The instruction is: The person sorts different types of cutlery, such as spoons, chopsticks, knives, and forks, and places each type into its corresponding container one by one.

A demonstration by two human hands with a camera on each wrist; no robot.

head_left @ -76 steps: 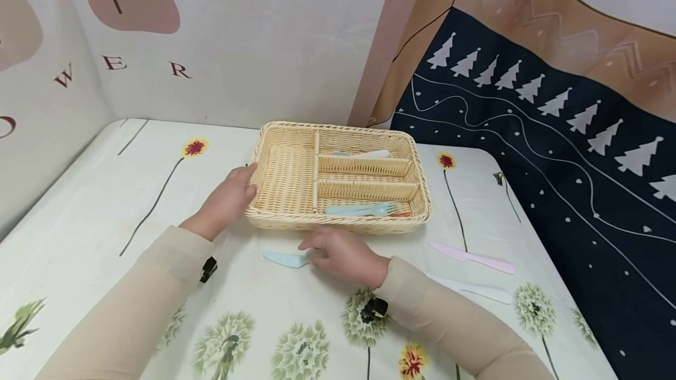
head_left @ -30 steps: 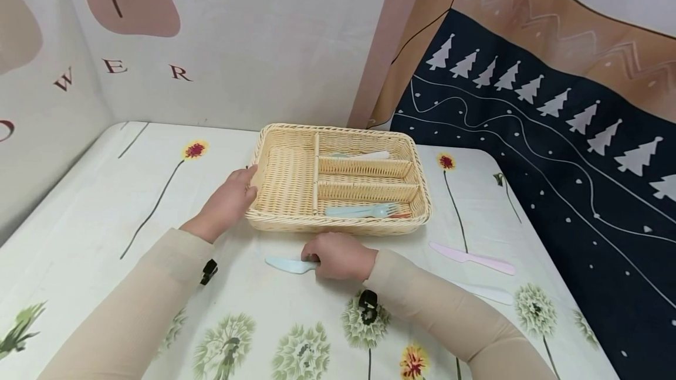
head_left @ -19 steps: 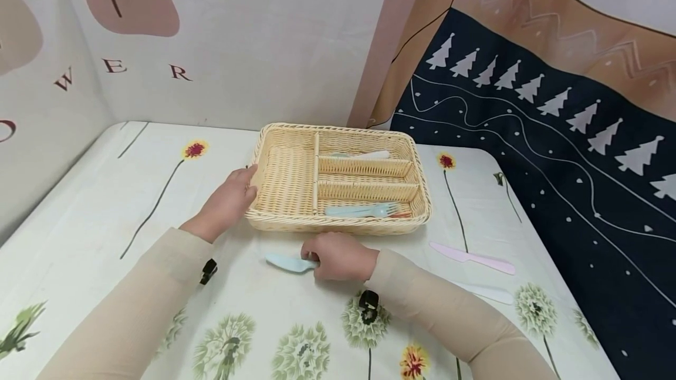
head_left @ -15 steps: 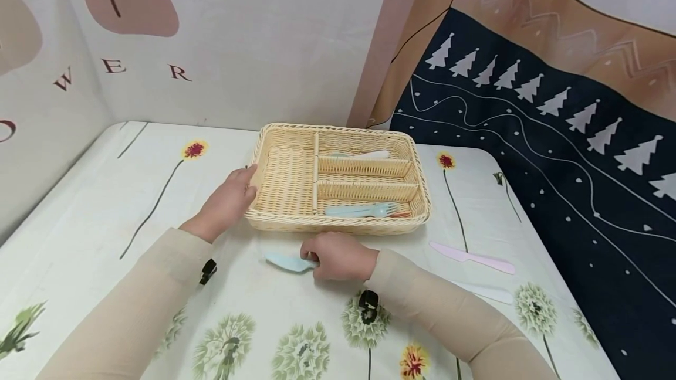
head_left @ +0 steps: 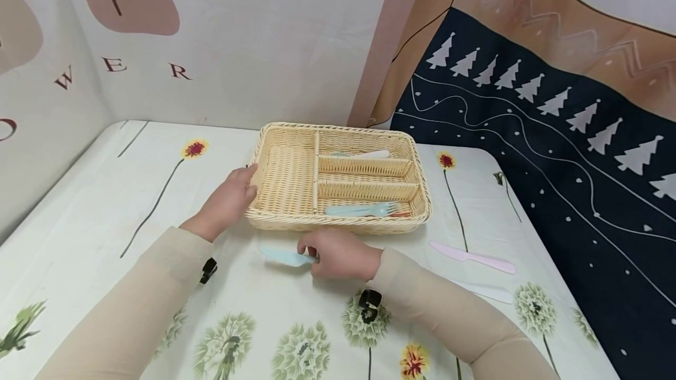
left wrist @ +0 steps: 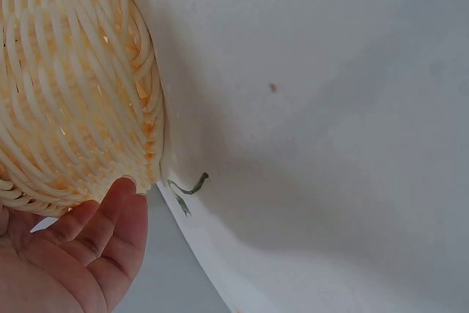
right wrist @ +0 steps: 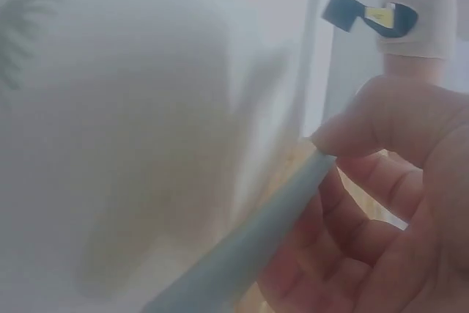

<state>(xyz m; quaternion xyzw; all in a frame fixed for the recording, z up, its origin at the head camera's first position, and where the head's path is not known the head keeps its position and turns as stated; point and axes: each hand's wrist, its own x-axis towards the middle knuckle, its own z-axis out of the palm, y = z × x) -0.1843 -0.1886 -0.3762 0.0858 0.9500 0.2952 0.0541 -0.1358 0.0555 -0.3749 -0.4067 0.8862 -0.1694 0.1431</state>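
Right hand (head_left: 340, 255) pinches light-blue knife (head_left: 286, 257); left hand (head_left: 224, 203) relaxed, loosely extended, touching wicker basket (head_left: 289, 183) end.

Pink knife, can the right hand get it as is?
Probably not straight away: the right hand is pinching the blue knife. Nothing lies over the pink knife, so a freed hand could likely reach it.

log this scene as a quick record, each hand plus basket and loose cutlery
left hand grip: touches the left end of the rectangular tan woven basket
right hand grip: pinches a pale-blue plastic-looking knife in front of the basket
front compartment: light-blue plastic-looking fork, red-orange piece partly hidden
back compartment: white handle-like piece
white floral table, right side: slender pink knife; slim white utensil partly hidden by beige sleeve
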